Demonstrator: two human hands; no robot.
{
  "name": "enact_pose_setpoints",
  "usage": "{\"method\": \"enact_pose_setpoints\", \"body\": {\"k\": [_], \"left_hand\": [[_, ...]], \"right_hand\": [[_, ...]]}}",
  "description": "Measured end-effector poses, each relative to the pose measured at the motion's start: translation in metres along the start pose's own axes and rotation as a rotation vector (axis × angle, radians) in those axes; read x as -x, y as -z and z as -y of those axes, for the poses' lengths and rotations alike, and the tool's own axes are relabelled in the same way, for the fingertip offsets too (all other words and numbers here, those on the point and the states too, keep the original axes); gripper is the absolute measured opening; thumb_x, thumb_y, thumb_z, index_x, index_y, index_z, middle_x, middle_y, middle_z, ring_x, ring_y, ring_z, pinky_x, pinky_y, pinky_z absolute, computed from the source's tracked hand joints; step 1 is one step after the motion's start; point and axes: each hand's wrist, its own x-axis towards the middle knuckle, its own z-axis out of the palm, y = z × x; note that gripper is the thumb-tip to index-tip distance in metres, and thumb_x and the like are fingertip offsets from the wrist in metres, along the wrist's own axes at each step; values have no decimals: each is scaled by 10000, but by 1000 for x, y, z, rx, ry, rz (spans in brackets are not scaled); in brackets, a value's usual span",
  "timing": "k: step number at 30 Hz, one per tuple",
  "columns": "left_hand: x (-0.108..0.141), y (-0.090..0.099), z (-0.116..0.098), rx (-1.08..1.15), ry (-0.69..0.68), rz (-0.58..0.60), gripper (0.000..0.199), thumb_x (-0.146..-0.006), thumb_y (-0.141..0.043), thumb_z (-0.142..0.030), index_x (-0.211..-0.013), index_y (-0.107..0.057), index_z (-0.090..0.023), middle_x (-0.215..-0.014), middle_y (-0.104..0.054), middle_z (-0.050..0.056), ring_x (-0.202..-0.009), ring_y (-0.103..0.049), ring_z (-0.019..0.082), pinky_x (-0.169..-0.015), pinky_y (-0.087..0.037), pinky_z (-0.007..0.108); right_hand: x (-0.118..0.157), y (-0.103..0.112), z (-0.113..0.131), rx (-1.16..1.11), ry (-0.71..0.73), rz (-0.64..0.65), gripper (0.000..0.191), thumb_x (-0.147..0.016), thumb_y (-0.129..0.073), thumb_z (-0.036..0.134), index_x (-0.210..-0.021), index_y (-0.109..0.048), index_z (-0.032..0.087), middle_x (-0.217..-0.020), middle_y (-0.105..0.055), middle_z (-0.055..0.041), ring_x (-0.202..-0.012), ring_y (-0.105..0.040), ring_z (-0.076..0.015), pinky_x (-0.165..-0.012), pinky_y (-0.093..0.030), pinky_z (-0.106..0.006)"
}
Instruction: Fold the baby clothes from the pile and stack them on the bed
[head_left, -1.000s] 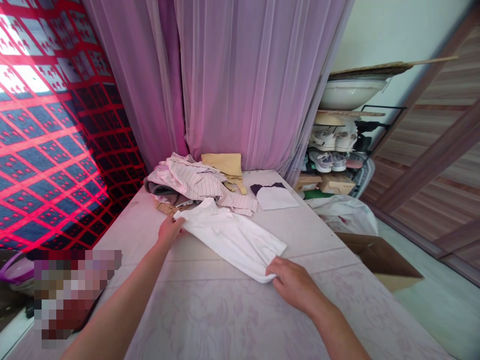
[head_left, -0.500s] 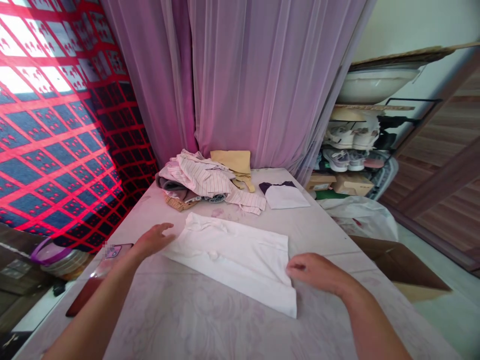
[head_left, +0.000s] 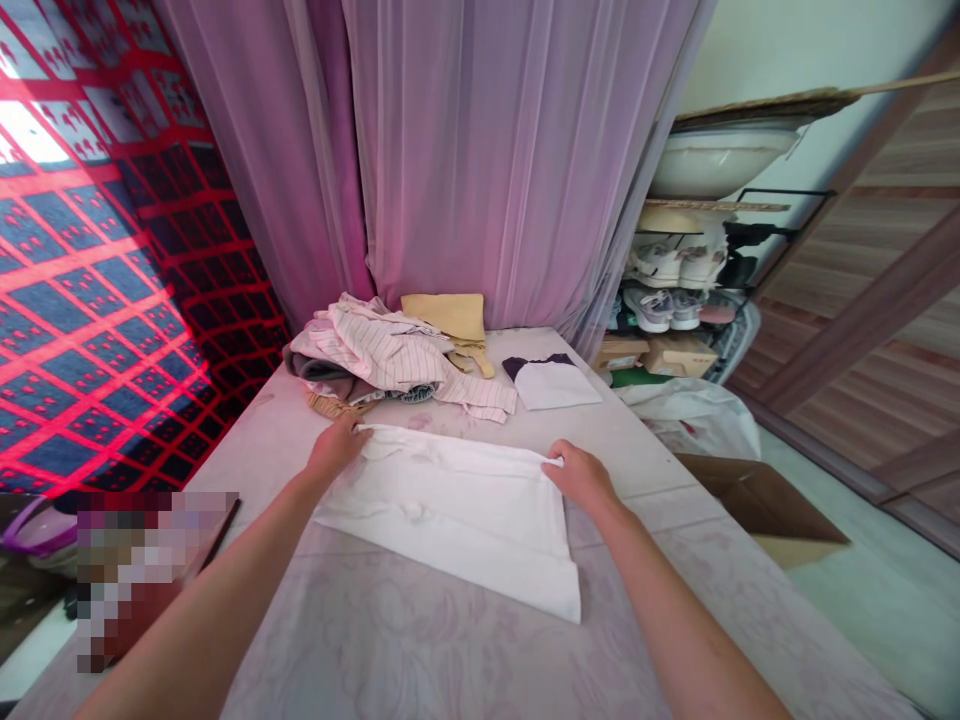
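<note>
A white garment (head_left: pixel 457 510), partly folded, lies spread across the patterned tabletop (head_left: pixel 420 650); its exact kind is hard to tell. My left hand (head_left: pixel 341 445) pinches its far left corner. At the far right corner, my right hand (head_left: pixel 581 475) grips the edge between thumb and fingers. The far edge runs fairly straight between both hands. Beyond it sit a heap of striped pink clothes (head_left: pixel 390 345) and a folded white garment with a dark top (head_left: pixel 559 385).
A yellow folded cloth (head_left: pixel 450 315) lies behind the heap. Off the table's right side stand an open cardboard box (head_left: pixel 757 500), a plastic bag (head_left: pixel 690 415) and a rack with shoes (head_left: pixel 667 308). A pixelated flat object (head_left: pixel 157 570) is at the left edge. Purple curtains (head_left: pixel 480 160) hang behind.
My right hand has moved from the garment's right side up to its far right corner. The left hand has come in to the far left corner. Both now grip it; the view has shifted slightly.
</note>
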Motion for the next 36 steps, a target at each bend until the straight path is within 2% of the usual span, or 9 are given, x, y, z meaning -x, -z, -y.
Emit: {"method": "enact_pose_setpoints", "body": {"k": [4,9,12,14,18,22,27,31,36], "left_hand": [[-1,3,0,64,56,-93,298,-841,-507,-394,-1089,-566,-239,-991,-671,46,-942,-626,238,-714,-444,272],[-1,0,6,105,139,-53,391,-836,-515,-393,-1184,-537,-216,-1080,-663,69,-973,-628,236,-736,-452,284],[8,1,19,154,145,14,454,-828,-506,-451,-1211,-525,-207,-1036,-679,63,-895,-651,205,-705,-459,265],[19,5,31,184,113,51,462,-813,-497,-499,-1165,-560,-207,-973,-693,48,-831,-658,192,-677,-461,258],[49,10,54,232,-4,103,470,-775,-475,-582,-1013,-646,-215,-854,-701,15,-787,-647,202,-658,-472,273],[76,8,59,252,-166,122,520,-752,-475,-625,-1000,-669,-212,-921,-708,34,-859,-642,226,-747,-486,307],[93,3,50,70,-206,22,508,-726,-536,-544,-1057,-647,-175,-1107,-661,117,-995,-605,274,-872,-450,376],[99,3,47,-1,-226,14,358,-793,-447,-493,-869,-635,-199,-921,-686,74,-833,-616,237,-769,-459,350],[108,2,50,33,-207,-93,353,-845,-363,-488,-864,-587,-215,-837,-671,38,-679,-596,184,-692,-453,308]], "right_hand": [[-23,9,13,21,-1,-74,203,-834,-489,326,-988,-593,243,-907,-682,-41,-850,-612,-196,-667,-374,-264],[-39,-2,18,-83,74,-143,350,-826,-517,246,-1174,-551,225,-1058,-665,-48,-921,-607,-171,-763,-407,-249],[-24,-12,5,-175,102,-222,367,-831,-498,234,-1192,-560,211,-1131,-641,-60,-896,-610,-152,-771,-417,-245],[-5,-15,-8,-189,92,-241,295,-848,-453,255,-1075,-636,211,-1054,-666,-57,-824,-614,-152,-726,-417,-248],[37,-15,-27,-205,86,-45,320,-866,-412,400,-862,-689,241,-760,-691,-8,-689,-603,-163,-603,-386,-245],[62,-15,-32,-296,70,77,327,-821,-470,481,-881,-685,242,-781,-708,-10,-661,-610,-156,-577,-388,-239],[70,-8,-25,-273,58,199,222,-741,-554,389,-835,-665,222,-762,-683,-10,-665,-596,-156,-575,-382,-237],[70,-3,-18,-211,128,121,152,-774,-506,334,-755,-602,218,-757,-663,-3,-690,-586,-155,-594,-364,-235],[66,-10,-11,-149,84,-74,223,-872,-413,365,-935,-585,237,-753,-668,3,-662,-595,-156,-584,-351,-238]]}}
